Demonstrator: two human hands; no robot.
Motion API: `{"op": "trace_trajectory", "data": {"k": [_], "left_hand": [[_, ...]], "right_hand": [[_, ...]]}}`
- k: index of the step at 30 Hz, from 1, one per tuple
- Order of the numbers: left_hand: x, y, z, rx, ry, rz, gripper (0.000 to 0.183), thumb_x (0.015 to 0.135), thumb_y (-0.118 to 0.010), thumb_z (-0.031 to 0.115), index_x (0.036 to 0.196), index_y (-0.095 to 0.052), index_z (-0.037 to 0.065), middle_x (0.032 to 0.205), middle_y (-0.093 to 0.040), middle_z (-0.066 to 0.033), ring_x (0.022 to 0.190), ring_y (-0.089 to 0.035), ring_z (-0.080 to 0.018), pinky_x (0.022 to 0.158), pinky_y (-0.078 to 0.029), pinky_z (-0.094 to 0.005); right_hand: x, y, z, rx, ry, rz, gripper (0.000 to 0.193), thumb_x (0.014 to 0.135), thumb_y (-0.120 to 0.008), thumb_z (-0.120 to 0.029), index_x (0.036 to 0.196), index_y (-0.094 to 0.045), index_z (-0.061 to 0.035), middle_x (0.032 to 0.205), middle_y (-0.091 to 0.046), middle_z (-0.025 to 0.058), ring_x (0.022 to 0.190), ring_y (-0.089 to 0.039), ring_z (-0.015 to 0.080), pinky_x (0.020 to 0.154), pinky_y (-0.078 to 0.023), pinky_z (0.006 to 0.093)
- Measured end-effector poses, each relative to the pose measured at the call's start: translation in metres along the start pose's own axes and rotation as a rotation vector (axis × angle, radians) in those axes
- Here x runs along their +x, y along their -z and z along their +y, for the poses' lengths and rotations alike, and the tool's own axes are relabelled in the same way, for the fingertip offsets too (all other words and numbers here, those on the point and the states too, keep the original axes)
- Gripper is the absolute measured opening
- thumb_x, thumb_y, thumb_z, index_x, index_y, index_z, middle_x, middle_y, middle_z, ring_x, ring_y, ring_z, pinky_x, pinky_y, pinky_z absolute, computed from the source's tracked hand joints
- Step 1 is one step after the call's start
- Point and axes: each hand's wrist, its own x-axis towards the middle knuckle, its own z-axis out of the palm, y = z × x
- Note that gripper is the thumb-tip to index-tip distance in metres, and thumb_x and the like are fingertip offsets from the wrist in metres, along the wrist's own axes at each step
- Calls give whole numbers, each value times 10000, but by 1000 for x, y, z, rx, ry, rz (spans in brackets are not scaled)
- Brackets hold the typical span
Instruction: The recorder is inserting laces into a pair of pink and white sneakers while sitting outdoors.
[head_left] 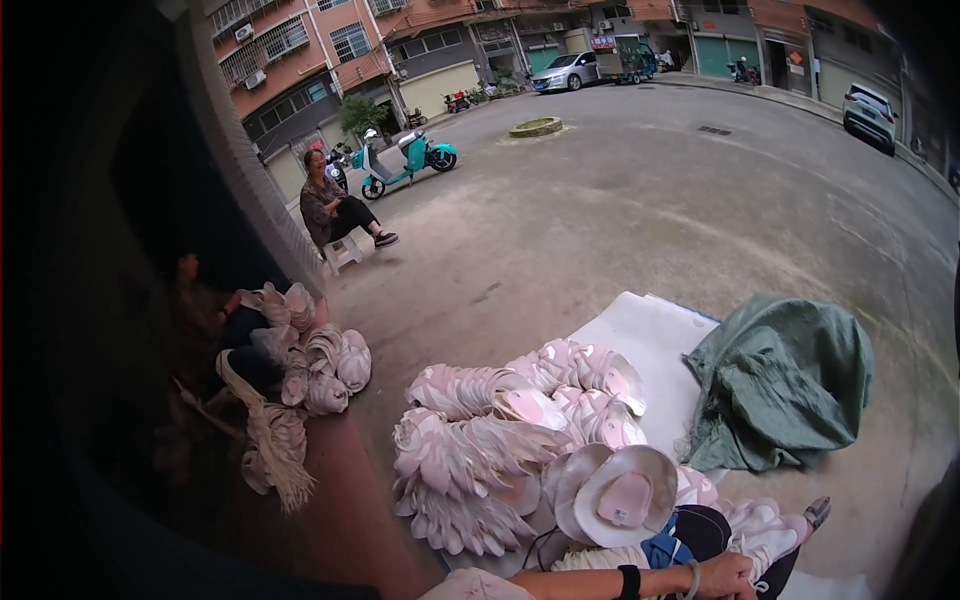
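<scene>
At the lower edge of the frame, your forearm reaches across from the left, a black band and a pale bangle at the wrist, and one of your hands [727,577] rests with fingers curled loosely at the bottom right, against dark clothing and just beside a blue scrap of cloth [663,551]. Which hand it is cannot be told from this view, and the picture's edge cuts the fingers off, so whether they close on anything cannot be told either. The other hand is out of sight.

Just above that hand lies a round white hat brim with a pink centre [618,495], on top of a heap of pink-and-white stacked pieces [480,450] that fills the lower middle of the frame. The heap sits on a white sheet [650,335] spread over the concrete ground. A crumpled green sack [780,380] lies right of the heap, overlapping the sheet's edge.

At centre left, a second, smaller pile of the same pink-and-white pieces [310,365] rests by a tiled wall, with pale fringed material [275,445] trailing below it.

In the upper left, a person sits on a small white stool [340,252]; a teal scooter [405,160] stands behind. A silver car [565,72] is parked at top centre, a white car [868,115] at upper right. A red shop sign [602,42] hangs on the building frontage beyond, too small to read.
</scene>
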Motion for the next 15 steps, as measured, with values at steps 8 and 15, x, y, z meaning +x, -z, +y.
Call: {"op": "trace_trajectory", "data": {"k": [8, 15], "left_hand": [[4, -9, -33, 123, -20, 303, 289, 791, -568, 223, 1009, -632, 45, 862, -656, -196, 808, -644, -357, 708, -512, -454], [-8, -19, -59, 566, -222, 264, 539, 737, -655, 269, 1186, -534, -3, 1145, -553, -194, 1036, -569, -374, 865, -481, -437]], "right_hand": [[-10, 26, -1, -339, 292, -123, 152, 889, -561, -52, 1025, -583, 12, 874, -598, 165, 719, -555, 329, 657, -448, 400], [-6, 19, 6, -104, 147, 56, 80, 905, -519, -45, 950, -567, 0, 785, -517, 137, 675, -505, 313, 620, -418, 418]]}}
